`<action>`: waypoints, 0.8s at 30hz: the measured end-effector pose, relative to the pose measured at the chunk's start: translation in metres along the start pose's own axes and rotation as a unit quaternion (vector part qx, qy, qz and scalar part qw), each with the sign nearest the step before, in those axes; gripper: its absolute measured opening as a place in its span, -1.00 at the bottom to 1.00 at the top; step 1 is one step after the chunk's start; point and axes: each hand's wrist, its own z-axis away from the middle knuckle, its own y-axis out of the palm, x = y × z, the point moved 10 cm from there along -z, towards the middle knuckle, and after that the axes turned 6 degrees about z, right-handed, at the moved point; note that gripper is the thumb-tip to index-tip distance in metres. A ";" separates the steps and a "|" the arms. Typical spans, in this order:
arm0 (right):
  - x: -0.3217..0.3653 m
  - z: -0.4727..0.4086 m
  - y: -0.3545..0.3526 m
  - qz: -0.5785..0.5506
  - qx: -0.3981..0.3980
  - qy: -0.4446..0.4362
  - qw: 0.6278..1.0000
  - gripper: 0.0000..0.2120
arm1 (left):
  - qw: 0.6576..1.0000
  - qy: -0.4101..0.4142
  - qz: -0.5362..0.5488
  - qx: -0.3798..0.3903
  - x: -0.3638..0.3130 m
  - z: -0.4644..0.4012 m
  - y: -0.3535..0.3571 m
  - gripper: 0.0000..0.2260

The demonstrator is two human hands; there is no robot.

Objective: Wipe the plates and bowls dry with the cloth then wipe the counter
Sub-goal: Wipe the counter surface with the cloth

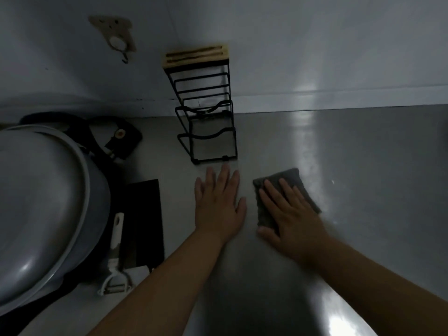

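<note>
- Forearms enter from bottom edge, both bare, reaching forward over grey metal surface (363,178)
- Right hand (291,214) flat, palm down, fingers spread on grey cloth (286,187); grip not closed, pressing rather than grasping
- Cloth folded, lying flat on surface, corners showing past fingertips and at right of hand
- Left hand (218,204) flat on bare surface just beside cloth, not touching it; grip released, holding nothing
- White peeler (114,270) at lower left, lying over dark board (145,214)
- Large grey domed lid (41,202) at far left
- Black wire rack (208,127) just beyond left fingertips, wooden slotted top (196,57), standing against wall
- Wall hook (118,42) upper left
</note>
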 end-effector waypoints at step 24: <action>-0.035 -0.066 -0.032 -0.011 -0.013 0.021 1.000 -0.12 | 0.998 -0.034 -0.010 -0.053 -0.005 -0.018 -0.010 -0.39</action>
